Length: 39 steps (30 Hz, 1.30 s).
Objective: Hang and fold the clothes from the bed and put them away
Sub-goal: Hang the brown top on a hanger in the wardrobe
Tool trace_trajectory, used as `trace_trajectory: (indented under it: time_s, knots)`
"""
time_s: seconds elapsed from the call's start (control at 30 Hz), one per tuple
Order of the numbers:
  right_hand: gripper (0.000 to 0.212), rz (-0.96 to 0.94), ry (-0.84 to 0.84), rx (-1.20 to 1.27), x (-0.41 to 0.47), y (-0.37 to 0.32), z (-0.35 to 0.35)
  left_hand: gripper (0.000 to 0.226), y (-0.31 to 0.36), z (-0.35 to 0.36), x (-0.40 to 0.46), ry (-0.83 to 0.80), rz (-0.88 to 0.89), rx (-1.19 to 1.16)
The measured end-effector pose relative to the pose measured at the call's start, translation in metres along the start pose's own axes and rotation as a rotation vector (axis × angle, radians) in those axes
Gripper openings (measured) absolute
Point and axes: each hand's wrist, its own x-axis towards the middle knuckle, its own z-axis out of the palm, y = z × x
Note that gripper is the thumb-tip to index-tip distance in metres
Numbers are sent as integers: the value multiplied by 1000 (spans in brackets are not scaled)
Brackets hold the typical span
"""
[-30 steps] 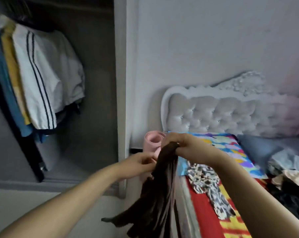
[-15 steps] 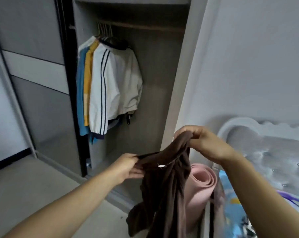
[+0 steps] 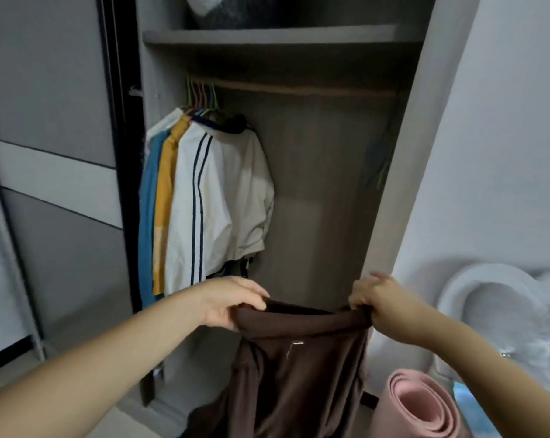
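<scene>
Garment: brown garment (image 3: 302,358) at 6 o'clock, now stretched flat where a moment ago it hung bunched.
Hands: left hand (image 3: 232,303) and right hand (image 3: 374,300) apart, each clamped on a top corner.
Wardrobe: rail (image 3: 299,88) at 12 o'clock now faces the person; hung clothes (image 3: 210,197) at 10.
Meaning: probably ready for hanging.

Both hands (image 3: 235,303) (image 3: 379,300) out front, fingers clenched.

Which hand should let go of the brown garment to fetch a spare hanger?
Probably the right hand: the empty hangers hang on the wardrobe's right side, above it, while the left hand keeps holding the brown garment.
</scene>
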Motion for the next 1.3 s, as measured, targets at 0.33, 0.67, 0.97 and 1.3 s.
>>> trace_trajectory:
  time_s: [0.33,0.67,0.97,1.3]
  knots:
    - [23,198,-97,-62,123,-7,-21,12,73,-71,106,22,27,-389]
    - [33,783,123,-140,232,79,-138,17,142,-48,181,-65,112,-407]
    - [35,1244,256,-165,278,185,-132,24,193,-106,221,-14,469,-103]
    - [28,1225,704,67,285,214,-95,17,184,-146,252,-165,302,-338]
